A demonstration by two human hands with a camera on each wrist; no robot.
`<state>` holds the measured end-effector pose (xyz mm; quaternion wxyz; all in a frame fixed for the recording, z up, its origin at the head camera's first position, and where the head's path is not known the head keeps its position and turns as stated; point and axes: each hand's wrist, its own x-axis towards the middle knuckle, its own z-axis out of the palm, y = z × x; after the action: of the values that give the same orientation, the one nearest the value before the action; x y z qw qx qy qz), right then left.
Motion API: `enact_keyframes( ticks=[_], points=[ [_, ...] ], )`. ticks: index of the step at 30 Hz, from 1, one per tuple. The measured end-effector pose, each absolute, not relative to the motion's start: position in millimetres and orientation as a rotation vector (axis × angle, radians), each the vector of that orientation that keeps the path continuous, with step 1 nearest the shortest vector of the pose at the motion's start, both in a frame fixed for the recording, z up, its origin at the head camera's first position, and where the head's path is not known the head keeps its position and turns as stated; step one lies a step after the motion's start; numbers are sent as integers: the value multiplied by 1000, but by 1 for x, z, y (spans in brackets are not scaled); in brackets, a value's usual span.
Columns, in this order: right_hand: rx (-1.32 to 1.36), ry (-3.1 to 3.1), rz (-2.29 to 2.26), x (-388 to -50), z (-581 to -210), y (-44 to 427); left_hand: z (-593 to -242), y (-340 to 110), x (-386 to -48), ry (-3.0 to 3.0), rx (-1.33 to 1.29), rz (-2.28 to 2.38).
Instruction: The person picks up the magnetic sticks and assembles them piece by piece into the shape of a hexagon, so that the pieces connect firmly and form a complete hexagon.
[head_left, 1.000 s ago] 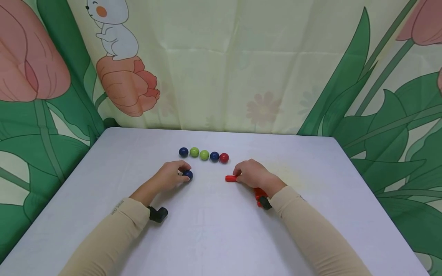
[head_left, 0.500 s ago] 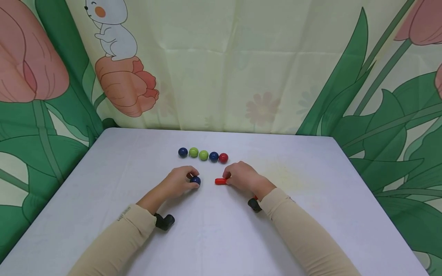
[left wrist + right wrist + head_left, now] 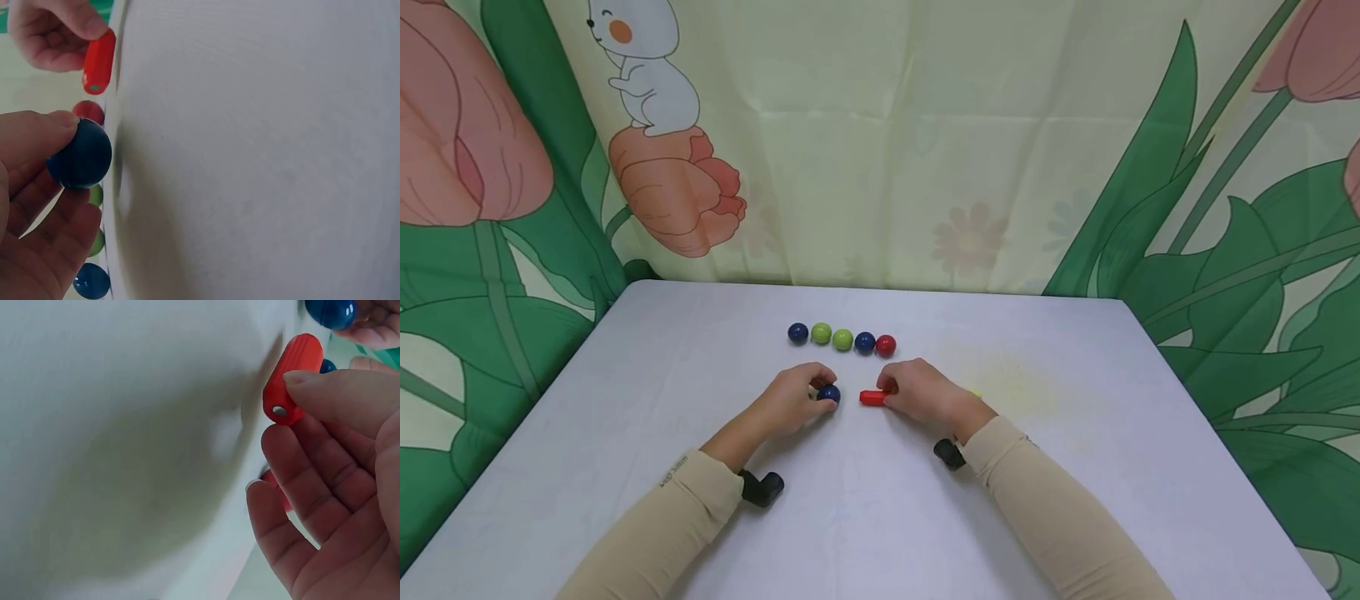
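Observation:
Near the middle of the table, my left hand (image 3: 793,401) pinches a glossy dark blue ball (image 3: 829,394) between thumb and fingers. Facing it, my right hand (image 3: 925,392) pinches a short red rod (image 3: 872,398), which points left toward the ball. A small gap separates rod and ball in the head view. In the right wrist view the red rod (image 3: 299,369) has ribbed sides and a silvery disc in its near end. The left wrist view shows the blue ball (image 3: 86,155) between thumb and fingertips.
Behind the hands a row of balls lies on the white table (image 3: 850,517): blue (image 3: 797,333), light green (image 3: 822,333), another green (image 3: 842,339), blue (image 3: 865,342) and red (image 3: 886,346). A small yellow bit (image 3: 976,393) shows past my right wrist. A printed curtain (image 3: 850,167) hangs behind.
My left hand has moved right with the blue ball, and my right hand left with the red rod, narrowing the gap. Red parts seen by my right wrist earlier no longer show.

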<state>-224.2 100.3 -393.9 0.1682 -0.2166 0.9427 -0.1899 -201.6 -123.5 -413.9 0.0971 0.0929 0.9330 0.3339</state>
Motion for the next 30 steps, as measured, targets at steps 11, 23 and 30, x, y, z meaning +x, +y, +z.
enact_keyframes(
  ticks=[11,23,30],
  points=[
    [-634,2660,-589,-221,-394,88,-413,-120,-198,2755,312,1035],
    [-678,2661,-603,-220,-396,81,-412,-122,-197,2748,344,1022],
    [-727,2649,-635,-218,-398,77,-412,-120,-196,2725,354,969]
  ],
)
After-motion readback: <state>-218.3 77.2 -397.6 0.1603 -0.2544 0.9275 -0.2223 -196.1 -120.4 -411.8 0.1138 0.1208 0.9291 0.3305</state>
